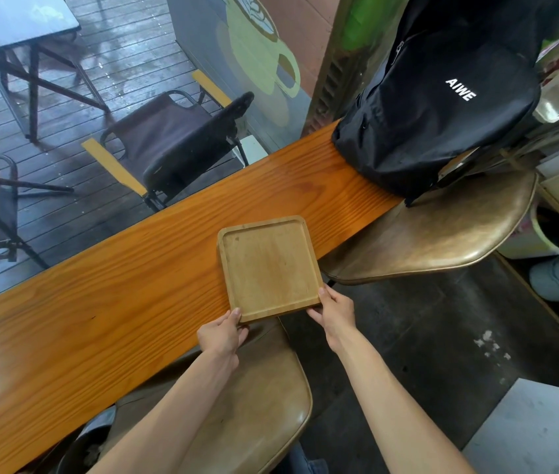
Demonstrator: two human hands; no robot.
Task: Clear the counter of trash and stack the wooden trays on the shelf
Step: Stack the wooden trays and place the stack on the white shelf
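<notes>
Hands grip the tray (269, 268) at its two near corners — your left hand (221, 333) pinches one, your right hand (334, 311) the other. It lies flat on the table (100, 302) just ahead of them, near edge past the lip. You look to be on the pickup step. Next — lift it level and carry it to the shelf, which is out of view.
</notes>
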